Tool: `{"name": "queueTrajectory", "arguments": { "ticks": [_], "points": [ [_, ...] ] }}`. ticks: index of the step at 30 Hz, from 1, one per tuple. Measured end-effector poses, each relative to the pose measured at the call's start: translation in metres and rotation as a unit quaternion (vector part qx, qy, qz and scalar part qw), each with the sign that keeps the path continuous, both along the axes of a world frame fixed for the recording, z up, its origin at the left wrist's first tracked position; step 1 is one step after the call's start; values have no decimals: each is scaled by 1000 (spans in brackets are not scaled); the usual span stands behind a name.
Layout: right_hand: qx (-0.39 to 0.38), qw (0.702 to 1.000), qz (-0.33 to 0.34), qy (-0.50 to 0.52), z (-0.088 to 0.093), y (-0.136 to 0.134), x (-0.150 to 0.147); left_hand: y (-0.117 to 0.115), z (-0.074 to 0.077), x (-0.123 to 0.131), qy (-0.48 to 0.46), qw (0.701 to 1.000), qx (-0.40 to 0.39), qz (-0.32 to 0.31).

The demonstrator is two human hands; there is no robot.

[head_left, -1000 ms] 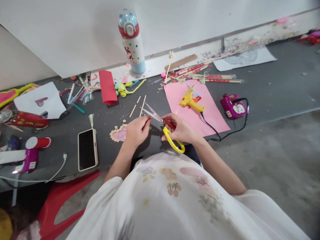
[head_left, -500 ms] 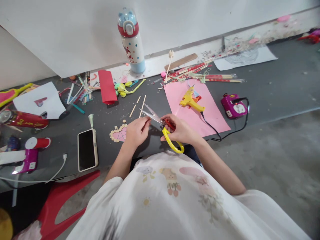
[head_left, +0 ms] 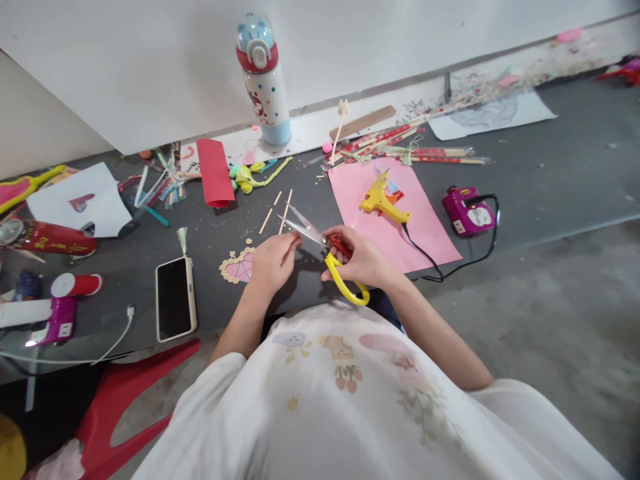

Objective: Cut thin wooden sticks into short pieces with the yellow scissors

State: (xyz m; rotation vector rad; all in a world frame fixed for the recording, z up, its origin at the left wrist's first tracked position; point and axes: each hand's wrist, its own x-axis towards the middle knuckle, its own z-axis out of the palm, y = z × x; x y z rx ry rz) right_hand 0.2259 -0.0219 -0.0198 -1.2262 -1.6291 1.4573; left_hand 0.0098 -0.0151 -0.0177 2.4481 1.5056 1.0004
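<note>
My right hand (head_left: 357, 255) grips a pair of scissors (head_left: 347, 283) with one yellow handle and one red one. The blades stand apart and point to the upper left. Close to the blades is my left hand (head_left: 274, 261), its fingers pinched together; whatever they hold is too small to make out. Beside that hand lies a pink heart-shaped piece (head_left: 236, 267) edged with small pale wooden bits, partly covered by the hand. Just beyond the blades, two thin wooden sticks (head_left: 271, 212) rest on the dark table.
A yellow glue gun (head_left: 385, 203) lies on pink paper (head_left: 430, 233), its cord running to a purple power block (head_left: 467, 212). A phone (head_left: 175, 299) is at left. Farther back stand a water bottle (head_left: 270, 100), a red paper piece (head_left: 215, 172) and bundled sticks (head_left: 440, 155).
Both hands and the scissors stay almost in place. The left hand's fingers have shifted very slightly.
</note>
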Motion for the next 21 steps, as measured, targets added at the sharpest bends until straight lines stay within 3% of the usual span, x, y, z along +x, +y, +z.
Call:
{"name": "queueTrajectory", "arguments": {
  "ticks": [10,21],
  "points": [
    [33,998,-16,-54,6,-2,-1,1,-1,-5,0,1000,-13,4],
    [76,995,38,-60,17,0,4,-2,11,5,-67,994,-78,46]
  ]
}}
